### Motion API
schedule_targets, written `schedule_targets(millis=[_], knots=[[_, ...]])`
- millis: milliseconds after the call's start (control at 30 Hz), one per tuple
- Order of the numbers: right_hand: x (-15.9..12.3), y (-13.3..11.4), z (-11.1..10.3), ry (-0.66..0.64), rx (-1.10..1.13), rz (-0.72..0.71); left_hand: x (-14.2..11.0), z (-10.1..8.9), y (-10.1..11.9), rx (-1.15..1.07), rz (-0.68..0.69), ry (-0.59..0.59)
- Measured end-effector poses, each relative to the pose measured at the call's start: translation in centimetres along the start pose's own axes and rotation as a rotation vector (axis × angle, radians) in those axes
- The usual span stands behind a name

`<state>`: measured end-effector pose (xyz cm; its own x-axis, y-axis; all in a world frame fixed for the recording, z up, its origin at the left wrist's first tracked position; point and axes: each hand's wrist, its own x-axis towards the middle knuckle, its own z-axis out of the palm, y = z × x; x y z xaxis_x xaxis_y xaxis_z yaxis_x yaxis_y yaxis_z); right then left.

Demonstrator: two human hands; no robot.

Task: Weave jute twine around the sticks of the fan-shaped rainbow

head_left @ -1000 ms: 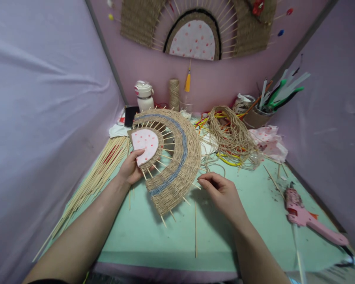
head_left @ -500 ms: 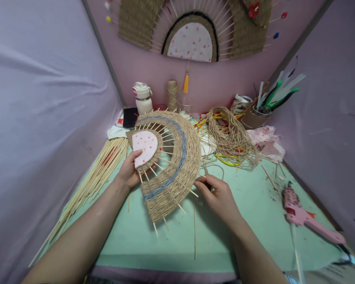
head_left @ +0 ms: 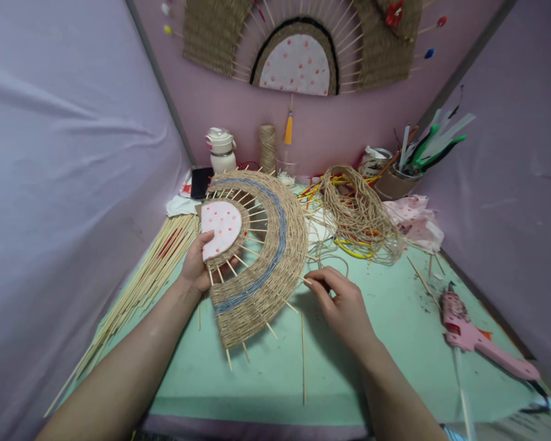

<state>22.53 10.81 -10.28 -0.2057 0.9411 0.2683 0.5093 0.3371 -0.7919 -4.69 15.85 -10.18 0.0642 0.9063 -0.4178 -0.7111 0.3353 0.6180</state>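
A half-round woven fan (head_left: 289, 257) of jute twine on thin bamboo sticks, with a blue band through it, is held tilted above the table. My left hand (head_left: 199, 260) grips its white, red-dotted centre piece (head_left: 221, 226), thumb on top and fingers underneath. At the fan's outer right edge, my right hand (head_left: 342, 300) is closed in a pinch beside a protruding stick end (head_left: 305, 280). Jute twine (head_left: 324, 260) runs from behind the fan toward these fingers; the pinched part is mostly hidden. Other bare stick ends jut from the lower rim.
Bamboo sticks (head_left: 142, 285) lie in a bundle at left, and a single stick (head_left: 303, 361) in front. A twine hank (head_left: 358, 214), bottle (head_left: 221, 150) and twine spool (head_left: 267, 149) stand behind. A pink glue gun (head_left: 472, 343) rests at right. A finished fan (head_left: 388, 49) hangs on the back wall.
The fan has shifted slightly left and turned a little clockwise in my left hand. My right hand has moved slightly along the rim, staying closed.
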Motion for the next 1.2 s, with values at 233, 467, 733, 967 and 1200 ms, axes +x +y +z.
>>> schedule_targets(millis=[233,467,733,967,1200], knots=[[-0.2,0.5,0.1,0.134,-0.084,-0.1,0.2,-0.4,0.2,0.089,0.033,0.032],[-0.1,0.8,0.1,0.19,-0.148,-0.232,0.3,-0.7,0.5,0.085,0.095,-0.053],[-0.1,0.7,0.1,0.185,-0.096,-0.272,-0.1,-0.7,1.0,0.112,0.05,-0.062],[0.1,0.3,-0.4,0.125,0.025,-0.2,-0.7,0.0,1.2,0.114,0.044,-0.08],[0.0,0.3,-0.4,0.1,0.032,-0.172,-0.8,0.3,1.3,0.134,-0.016,-0.072]])
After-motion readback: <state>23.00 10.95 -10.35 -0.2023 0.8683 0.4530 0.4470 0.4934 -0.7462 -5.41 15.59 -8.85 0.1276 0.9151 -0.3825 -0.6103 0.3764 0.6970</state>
